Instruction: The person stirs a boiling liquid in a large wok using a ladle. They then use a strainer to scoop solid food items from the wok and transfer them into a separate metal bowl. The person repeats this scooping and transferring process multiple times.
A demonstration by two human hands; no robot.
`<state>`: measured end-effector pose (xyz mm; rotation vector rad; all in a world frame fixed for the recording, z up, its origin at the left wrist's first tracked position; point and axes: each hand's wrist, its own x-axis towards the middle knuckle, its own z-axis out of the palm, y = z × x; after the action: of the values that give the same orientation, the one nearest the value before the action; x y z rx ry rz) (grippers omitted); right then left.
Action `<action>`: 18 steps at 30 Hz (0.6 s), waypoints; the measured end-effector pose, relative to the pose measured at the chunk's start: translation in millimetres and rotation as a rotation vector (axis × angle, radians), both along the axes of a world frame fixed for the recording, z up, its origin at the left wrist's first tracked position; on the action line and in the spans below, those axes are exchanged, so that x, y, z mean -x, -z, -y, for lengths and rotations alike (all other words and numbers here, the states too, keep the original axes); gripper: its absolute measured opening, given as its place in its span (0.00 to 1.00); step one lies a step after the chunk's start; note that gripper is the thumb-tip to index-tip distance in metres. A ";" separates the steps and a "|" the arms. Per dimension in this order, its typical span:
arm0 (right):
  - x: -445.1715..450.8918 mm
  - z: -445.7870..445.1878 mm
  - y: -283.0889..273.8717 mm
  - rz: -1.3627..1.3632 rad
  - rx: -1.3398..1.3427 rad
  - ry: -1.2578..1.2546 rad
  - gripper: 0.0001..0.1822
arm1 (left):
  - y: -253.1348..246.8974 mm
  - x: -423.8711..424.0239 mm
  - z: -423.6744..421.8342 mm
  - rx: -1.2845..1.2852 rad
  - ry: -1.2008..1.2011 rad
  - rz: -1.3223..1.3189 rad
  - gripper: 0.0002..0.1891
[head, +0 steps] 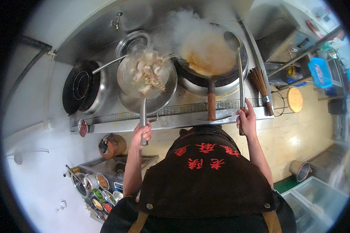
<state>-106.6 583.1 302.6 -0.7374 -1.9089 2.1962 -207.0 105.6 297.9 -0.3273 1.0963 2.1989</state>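
My left hand [142, 132] grips the metal handle of a perforated strainer [125, 74], which holds pale food pieces [148, 71] above a metal basin [163, 100]. In my right hand [246, 119] is the wooden-ended handle of a long ladle [241, 78]; its bowl lies at the far right side of the wok, and my index finger is extended along the handle. The wok [211, 81], with its wooden handle toward me, sits on the right burner. Brownish liquid [210, 58] fills it, partly hidden by rising steam.
A black wok [73, 87] tilts on the left burner. A bamboo brush [260, 84] lies right of the steaming wok. A small bowl of red food [82, 127] stands at the counter's left front corner. Behind the strainer is a round metal lid or pan [128, 40]. Ingredient bowls [102, 181] stand lower left.
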 end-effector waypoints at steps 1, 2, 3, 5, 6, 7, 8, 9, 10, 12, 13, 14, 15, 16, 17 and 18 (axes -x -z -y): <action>0.2 2.1 0.1 0.002 -0.003 0.001 0.33 | -2.8 -1.7 9.3 0.086 -0.013 -0.001 0.14; 0.2 4.6 0.0 0.005 -0.006 0.002 0.33 | -4.3 -4.1 16.4 0.172 -0.025 -0.001 0.14; -1.2 7.1 0.4 0.027 0.008 -0.003 0.33 | -4.8 -8.2 21.2 0.281 -0.041 0.026 0.13; -0.6 8.3 4.2 0.022 -0.042 -0.022 0.33 | -3.2 -11.3 22.0 0.334 -0.077 0.040 0.13; -0.3 9.1 5.8 0.019 -0.067 -0.032 0.33 | -1.3 -12.4 23.6 0.361 -0.095 0.047 0.13; 1.6 8.4 6.1 0.000 -0.045 -0.044 0.34 | 4.2 -13.6 25.5 0.402 -0.084 0.049 0.13; 3.5 8.7 6.4 0.008 -0.039 -0.048 0.34 | 10.2 -14.8 27.1 0.443 -0.073 0.051 0.13; 5.2 9.4 6.7 0.017 -0.033 -0.052 0.34 | 14.8 -16.7 29.8 0.485 -0.062 0.053 0.13; 6.9 9.4 7.1 0.026 -0.029 -0.054 0.34 | 15.1 -18.6 29.5 0.514 -0.052 0.033 0.13; 11.7 9.2 7.6 0.030 -0.049 -0.070 0.34 | 14.8 -22.7 28.6 0.573 -0.032 -0.007 0.13; 12.7 7.9 7.0 0.035 -0.063 -0.076 0.34 | 12.5 -24.3 22.9 0.724 -0.022 -0.046 0.13; 13.8 8.3 6.8 0.036 -0.090 -0.087 0.34 | 8.0 -25.1 15.2 0.875 -0.011 -0.086 0.14; 15.0 10.3 6.8 0.037 -0.116 -0.097 0.34 | 6.6 -26.4 10.8 1.026 0.002 -0.126 0.15; 17.2 12.1 6.8 0.034 -0.141 -0.108 0.34 | 6.5 -27.1 12.8 1.233 0.002 -0.290 0.15; 18.6 12.9 6.4 0.038 -0.155 -0.113 0.34 | 6.2 -27.5 16.8 1.437 0.003 -0.459 0.16; 19.2 12.8 4.6 0.035 -0.145 -0.111 0.34 | 6.2 -27.7 18.4 1.637 0.004 -0.634 0.16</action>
<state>-125.8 570.3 298.0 -0.6653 -2.1487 2.0904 -179.2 87.3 291.7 -0.2482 3.0076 0.8465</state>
